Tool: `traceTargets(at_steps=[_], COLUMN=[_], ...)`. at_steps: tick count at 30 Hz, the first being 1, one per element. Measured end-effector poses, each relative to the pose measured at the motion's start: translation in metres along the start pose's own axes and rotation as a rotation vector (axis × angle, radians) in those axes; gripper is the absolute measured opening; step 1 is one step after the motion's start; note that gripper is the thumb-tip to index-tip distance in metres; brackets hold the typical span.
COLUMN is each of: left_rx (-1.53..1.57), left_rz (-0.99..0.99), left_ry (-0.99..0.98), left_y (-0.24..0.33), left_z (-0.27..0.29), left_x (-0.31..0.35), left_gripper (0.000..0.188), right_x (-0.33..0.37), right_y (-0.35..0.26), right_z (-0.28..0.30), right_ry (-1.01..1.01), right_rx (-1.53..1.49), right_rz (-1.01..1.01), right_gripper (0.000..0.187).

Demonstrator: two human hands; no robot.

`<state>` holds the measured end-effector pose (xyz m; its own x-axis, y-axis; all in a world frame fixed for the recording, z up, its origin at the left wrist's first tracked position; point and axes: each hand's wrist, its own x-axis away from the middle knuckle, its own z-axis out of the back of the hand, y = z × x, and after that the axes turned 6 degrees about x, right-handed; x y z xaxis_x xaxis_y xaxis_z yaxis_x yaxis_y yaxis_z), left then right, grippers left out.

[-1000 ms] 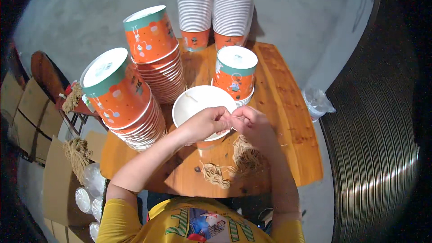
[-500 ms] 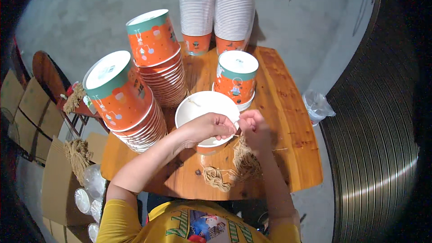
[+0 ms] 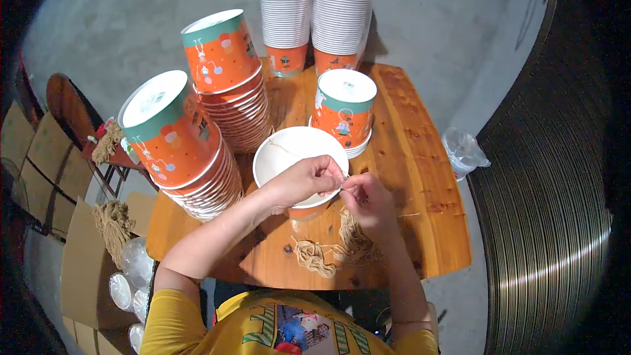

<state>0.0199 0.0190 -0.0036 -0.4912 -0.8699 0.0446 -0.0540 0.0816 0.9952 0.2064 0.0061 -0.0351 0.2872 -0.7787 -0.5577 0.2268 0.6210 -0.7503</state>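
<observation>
A wide paper bucket (image 3: 292, 148) with a white inside and an orange outside stands upright on the table before me. My left hand (image 3: 307, 181) reaches over its near right rim, thumb and fingers pinched. Right beside it, my right hand (image 3: 371, 202) pinches too, the fingertips of both hands nearly meeting at the rim. Between them is thin tan twine, mostly hidden by the fingers. A strand of twine (image 3: 282, 147) lies inside the bucket. Below my right hand, partly covered by it, rests a loose hank of twine (image 3: 355, 240); a smaller bundle (image 3: 314, 258) lies beside it.
Two tall stacks of upside-down orange buckets (image 3: 174, 138) (image 3: 227, 59) stand on the left of the wooden table (image 3: 420, 223). A shorter stack (image 3: 345, 105) is behind the open bucket. Plastic-wrapped stacks (image 3: 286, 10) stand at the back. Cardboard (image 3: 92, 269) is at lower left, a ribbed shutter (image 3: 552, 223) at right.
My right hand has turned and dropped slightly, its raised fingers now bent down into a pinch against my left fingertips. My left hand has shifted only a little.
</observation>
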Motion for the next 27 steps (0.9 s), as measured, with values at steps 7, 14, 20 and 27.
traceTargets(at_steps=[7, 14, 20, 27], left_rx=[0.004, 0.019, 0.029, -0.335], left_rz=[-0.023, -0.034, -0.062, -0.075], left_ry=[-0.007, -0.02, -0.032, -0.119], left_y=[-0.002, -0.002, -0.003, 0.001], left_z=[0.001, 0.002, 0.004, 0.01], left_x=[-0.002, -0.001, -0.002, -0.003], left_gripper=[0.007, 0.006, 0.008, 0.013], right_x=[0.0, -0.009, -0.011, -0.011], right_y=[0.0, -0.003, -0.001, 0.006], right_z=[-0.002, 0.001, 0.001, 0.001], right_ry=[0.04, 0.083, 0.066, 0.083], right_rx=[0.178, 0.345, 0.36, 0.379], right_rz=[0.057, 0.334, 0.308, 0.241], right_gripper=[0.016, 0.022, 0.023, 0.017])
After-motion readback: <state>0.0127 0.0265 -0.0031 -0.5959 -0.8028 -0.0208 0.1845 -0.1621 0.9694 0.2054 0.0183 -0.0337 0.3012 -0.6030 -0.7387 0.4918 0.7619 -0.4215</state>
